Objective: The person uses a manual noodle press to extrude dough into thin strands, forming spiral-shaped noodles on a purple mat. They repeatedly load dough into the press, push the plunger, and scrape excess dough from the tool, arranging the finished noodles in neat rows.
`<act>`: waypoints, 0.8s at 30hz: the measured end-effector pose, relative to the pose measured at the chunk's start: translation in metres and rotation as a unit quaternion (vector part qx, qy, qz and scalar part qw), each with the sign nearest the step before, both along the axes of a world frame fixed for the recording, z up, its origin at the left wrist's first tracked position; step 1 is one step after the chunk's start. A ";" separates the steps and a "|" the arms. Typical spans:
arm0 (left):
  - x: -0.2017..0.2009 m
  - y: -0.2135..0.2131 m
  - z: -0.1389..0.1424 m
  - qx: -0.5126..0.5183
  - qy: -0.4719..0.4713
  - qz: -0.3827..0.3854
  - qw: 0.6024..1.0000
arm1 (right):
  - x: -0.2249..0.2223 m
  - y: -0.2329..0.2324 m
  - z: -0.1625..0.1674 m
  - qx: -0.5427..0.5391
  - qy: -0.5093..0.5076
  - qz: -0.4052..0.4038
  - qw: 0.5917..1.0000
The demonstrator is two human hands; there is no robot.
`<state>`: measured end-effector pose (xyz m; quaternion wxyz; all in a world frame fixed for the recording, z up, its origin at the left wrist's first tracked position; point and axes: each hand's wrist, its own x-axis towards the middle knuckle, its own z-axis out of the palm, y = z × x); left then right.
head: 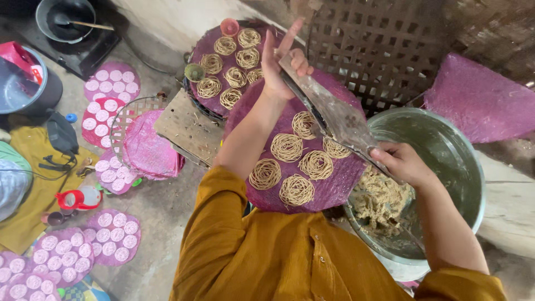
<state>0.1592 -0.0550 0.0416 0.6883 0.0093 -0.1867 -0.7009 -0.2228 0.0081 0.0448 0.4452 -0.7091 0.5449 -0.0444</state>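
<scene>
at the far left a dark bucket (25, 86) stands beside a yellow cloth (33, 189) on the floor, and a black pan with a ladle (66, 19) sits on a stove at the top. round purple mats carrying white discs (111, 83) lie scattered over the concrete, more of them (114, 237) toward the bottom left, with a red-capped jug (81, 198) near them. a wire basket (125, 125) holds folded pink mats. next comes a wooden board (186, 125), and behind it a purple mat (223, 44) loaded with coiled noodle nests (236, 77). the left hand (281, 64) is raised, thumb and palm closed round the upper end of a long metal press (331, 111) while the fingers stick out straight. the press slants down across a second purple mat (329, 189), which holds six noodle coils (287, 146). the right hand (401, 163) grips the lower end of the press, just above a large steel bowl (457, 161) with brownish dough (382, 200) in it. both arms wear mustard sleeves. a spare pink mat (479, 100) lies at the far right, near a woven lattice (379, 50).
</scene>
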 end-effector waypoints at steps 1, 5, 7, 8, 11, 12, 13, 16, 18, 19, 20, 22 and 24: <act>-0.003 -0.005 0.003 0.004 0.001 -0.008 1.000 | -0.002 -0.003 0.001 0.005 0.003 -0.005 1.000; -0.008 -0.028 0.032 -0.033 0.021 -0.017 0.999 | -0.010 -0.015 0.016 0.034 -0.064 -0.014 0.997; -0.013 -0.044 0.052 -0.024 0.017 -0.005 1.000 | -0.013 -0.022 0.030 0.045 -0.122 -0.001 0.992; -0.015 -0.050 0.060 -0.019 0.010 -0.006 1.000 | -0.015 -0.026 0.036 0.045 -0.144 0.010 0.988; -0.022 -0.063 0.072 -0.034 -0.001 -0.011 0.999 | -0.013 -0.039 0.051 0.054 -0.160 0.014 0.985; -0.024 -0.064 0.071 -0.058 0.000 -0.013 0.998 | -0.010 -0.044 0.054 0.059 -0.157 0.012 0.986; -0.025 -0.064 0.071 -0.082 0.000 -0.014 0.997 | -0.005 -0.048 0.054 0.051 -0.143 0.003 0.988; -0.026 -0.062 0.064 -0.045 0.016 -0.001 0.999 | 0.011 -0.059 0.047 0.024 -0.108 -0.023 0.994; -0.025 -0.062 0.061 -0.052 0.018 0.009 0.998 | 0.019 -0.057 0.043 0.008 -0.095 -0.033 0.995; -0.026 -0.061 0.061 -0.056 0.018 0.016 0.998 | 0.019 -0.055 0.041 0.023 -0.097 -0.047 0.994; -0.028 -0.060 0.059 -0.021 0.013 0.017 1.000 | 0.016 -0.054 0.040 0.039 -0.100 -0.059 0.992; -0.034 -0.056 0.054 0.049 0.002 0.025 0.998 | 0.008 -0.050 0.041 0.055 -0.081 -0.077 0.992; -0.042 -0.054 0.054 0.036 0.003 0.027 0.999 | -0.004 -0.049 0.052 0.054 -0.033 -0.086 0.994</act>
